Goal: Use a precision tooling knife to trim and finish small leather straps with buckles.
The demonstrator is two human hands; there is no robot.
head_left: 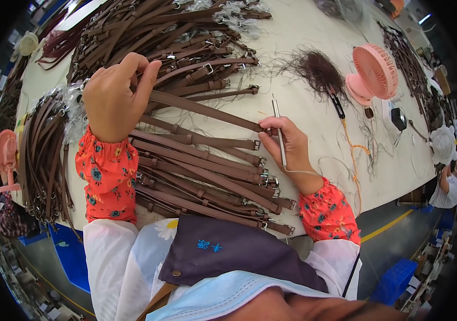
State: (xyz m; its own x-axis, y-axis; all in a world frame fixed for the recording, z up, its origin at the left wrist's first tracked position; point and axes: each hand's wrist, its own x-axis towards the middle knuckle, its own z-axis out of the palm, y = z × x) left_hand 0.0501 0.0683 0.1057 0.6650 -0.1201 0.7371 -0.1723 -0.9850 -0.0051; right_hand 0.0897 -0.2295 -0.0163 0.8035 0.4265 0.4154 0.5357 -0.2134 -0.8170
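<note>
My right hand (289, 143) pinches the end of a brown strap (207, 111) between thumb and fingertips. The same hand carries a slim silver pen-shaped tool (279, 128), upright, with a thin cord trailing from its lower end. Leftward, the strap runs to my left hand (116, 95), passing out of sight there. My left hand is raised with bent fingers and thumb drawn together; whatever they hold is hidden. Below the strap lies a row of brown buckled straps (202, 160), their metal buckles toward the right. A larger heap of straps (127, 32) rises beyond my left hand.
Right of my right hand stand a pink fan (373, 72), a tangle of dark threads (317, 69) and a black-handled tool (337, 106) on an orange cord. More straps (44, 155) hang over the left table edge near another pink fan (7, 155). A person (448, 187) is at far right.
</note>
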